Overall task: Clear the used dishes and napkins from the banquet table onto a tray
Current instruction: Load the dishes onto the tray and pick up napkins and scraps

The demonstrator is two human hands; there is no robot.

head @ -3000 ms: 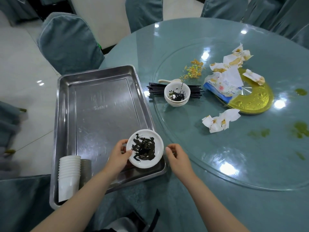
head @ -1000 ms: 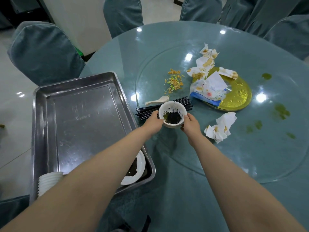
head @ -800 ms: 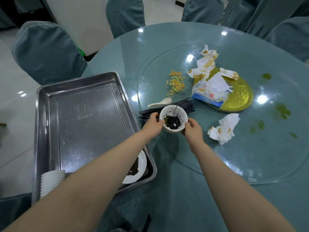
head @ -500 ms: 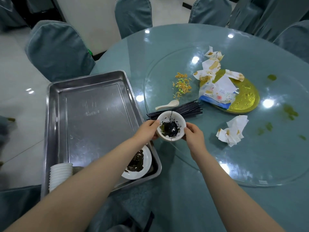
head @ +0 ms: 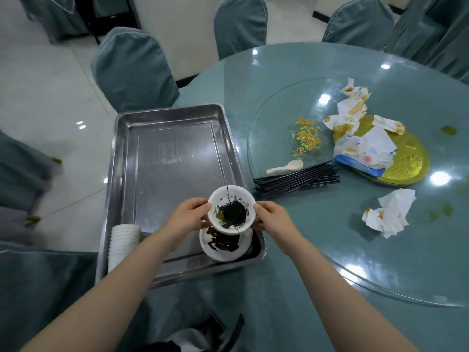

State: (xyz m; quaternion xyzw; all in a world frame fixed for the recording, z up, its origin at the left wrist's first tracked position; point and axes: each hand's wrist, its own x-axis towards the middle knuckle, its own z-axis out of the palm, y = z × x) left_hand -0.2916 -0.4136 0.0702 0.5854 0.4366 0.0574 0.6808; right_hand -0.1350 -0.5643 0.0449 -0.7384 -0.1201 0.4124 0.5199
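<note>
So far, only a small part of the clearing looks done. Nearest the viewer, two bare forearms reach forward over the near end of a metal tray (head: pixel 177 158) that sits on the edge of the round tabletop (head: pixel 317 288). The left hand (head: pixel 189 214) and right hand (head: pixel 272 218) each pinch one side of a small white bowl (head: pixel 231 210) smeared with dark sauce, holding it above a white plate (head: pixel 224 243), also streaked with dark sauce, already lying in the tray's near right corner. A stack of white cups (head: pixel 124 241) lies on its side in the near left corner. The rest of the tray is bare metal.

Judging from this, the bowl is about to join the plate, while most items remain on the tabletop. Just beyond the tray lie a bundle of black chopsticks (head: pixel 297 179) and a pale spoon (head: pixel 285 166). To the right sits a crumpled napkin (head: pixel 388 212). Farther off are scattered food scraps (head: pixel 305 138), a gold platter (head: pixel 403 158) bearing a tissue packet (head: pixel 363 151), and several stained napkins (head: pixel 350 110) beside and on it. Green spills mark the glass.
</note>
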